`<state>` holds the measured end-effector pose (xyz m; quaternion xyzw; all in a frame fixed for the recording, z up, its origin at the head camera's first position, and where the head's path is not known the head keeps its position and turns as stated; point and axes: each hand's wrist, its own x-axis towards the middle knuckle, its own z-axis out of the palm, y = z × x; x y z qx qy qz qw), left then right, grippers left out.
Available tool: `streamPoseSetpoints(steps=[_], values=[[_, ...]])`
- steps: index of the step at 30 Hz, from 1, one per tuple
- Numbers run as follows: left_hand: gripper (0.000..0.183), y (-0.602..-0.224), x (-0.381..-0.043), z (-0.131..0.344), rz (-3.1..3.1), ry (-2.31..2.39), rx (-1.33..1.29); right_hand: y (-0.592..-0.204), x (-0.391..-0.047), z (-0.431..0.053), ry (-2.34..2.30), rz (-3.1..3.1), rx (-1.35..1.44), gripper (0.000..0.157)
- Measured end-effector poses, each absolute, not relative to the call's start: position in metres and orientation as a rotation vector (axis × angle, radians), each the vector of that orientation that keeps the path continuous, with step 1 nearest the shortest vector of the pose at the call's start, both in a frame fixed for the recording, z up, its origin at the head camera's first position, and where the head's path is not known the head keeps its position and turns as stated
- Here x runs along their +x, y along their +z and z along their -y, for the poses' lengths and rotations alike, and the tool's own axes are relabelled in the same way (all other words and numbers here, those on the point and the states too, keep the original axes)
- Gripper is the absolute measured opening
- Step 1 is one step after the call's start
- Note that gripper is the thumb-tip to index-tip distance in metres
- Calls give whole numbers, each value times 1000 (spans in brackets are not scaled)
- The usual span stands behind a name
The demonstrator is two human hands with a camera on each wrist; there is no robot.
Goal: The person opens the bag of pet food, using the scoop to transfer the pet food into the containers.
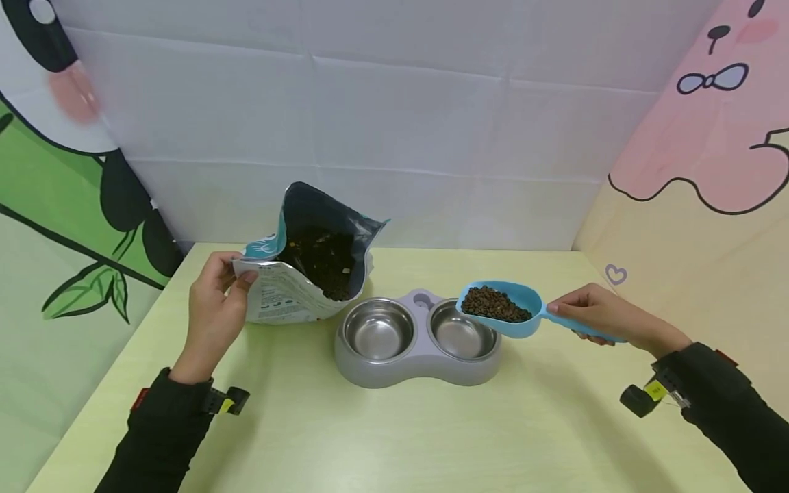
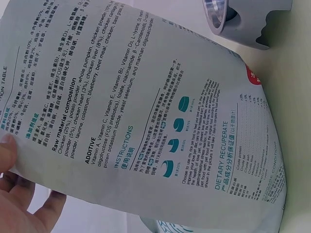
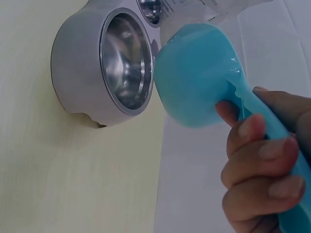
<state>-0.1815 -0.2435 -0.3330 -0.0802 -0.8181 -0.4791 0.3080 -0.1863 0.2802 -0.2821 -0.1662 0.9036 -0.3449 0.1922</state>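
My right hand [image 1: 592, 315] grips the handle of a blue scoop [image 1: 520, 327], which carries brown kibble [image 1: 495, 305]. The scoop is in the air over the right edge of a grey double pet bowl [image 1: 416, 370]. Both steel bowls, the left one [image 1: 379, 332] and the right one [image 1: 459, 335], show bare metal. My left hand [image 1: 218, 308] pinches the rim of an open pet food bag [image 1: 290, 294], with more kibble inside. Printed text covers the bag's side in the left wrist view. The right wrist view shows the scoop's underside and fingers curled round its handle.
Everything stands on a pale yellow table [image 1: 394, 438]. Behind it hangs a white creased backdrop [image 1: 407, 123]. Walls with cartoon animals flank the table at left and right. The bag stands at the back left, close beside the double bowl.
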Motion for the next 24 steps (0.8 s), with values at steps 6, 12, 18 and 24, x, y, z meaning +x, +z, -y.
streamPoseSetpoints(steps=[6,12,18,24], values=[[20,-332,-182,244,2157,-1261,-209,-285,-188,-282,-943,-2525,-505,21],[21,-331,-182,244,2159,-1268,-211,-290,-190,-282,-912,-2511,-497,21],[20,-332,-181,244,2159,-1275,-199,-290,-189,-280,-893,-2504,-498,21],[20,-331,-180,243,2150,-1275,-214,-292,-190,-280,-859,-2505,-516,21]])
